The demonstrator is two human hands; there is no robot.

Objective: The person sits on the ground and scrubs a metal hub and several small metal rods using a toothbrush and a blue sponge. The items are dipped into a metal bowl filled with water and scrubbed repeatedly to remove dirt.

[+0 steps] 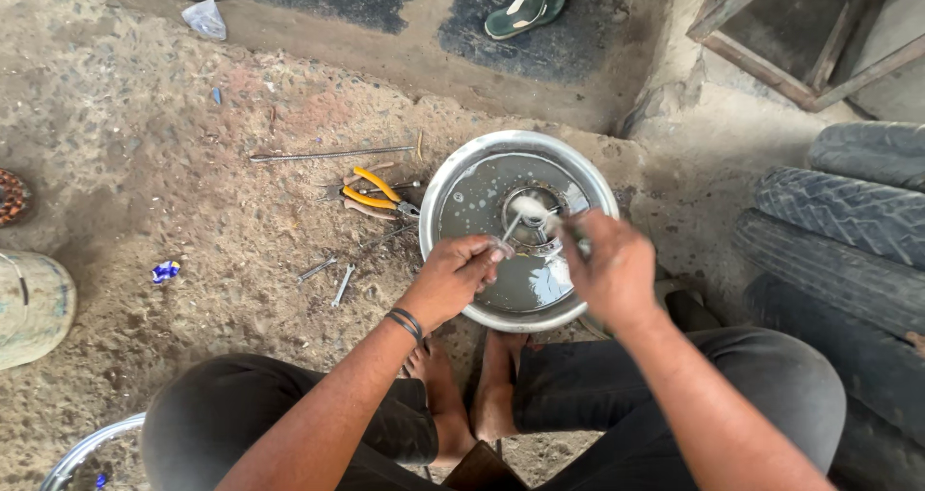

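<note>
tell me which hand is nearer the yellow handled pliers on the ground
Left. The left hand is at the near-left rim of the metal basin, just right of and below the yellow-handled pliers. The right hand is over the basin's right side, farther away.

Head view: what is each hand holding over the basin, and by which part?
Left hand pinches a thin metal spoke's lower end; right hand's object is blurred.

Rough, dusty concrete floor (173, 212) lies in flat daylight, with dark patches along its far edge. A pair of green sandals (525, 0) rests there. Worn tyres (848, 212) are stacked at the right, below a wooden frame (800, 38). A crumpled plastic scrap (205, 19) lies far left.
</note>
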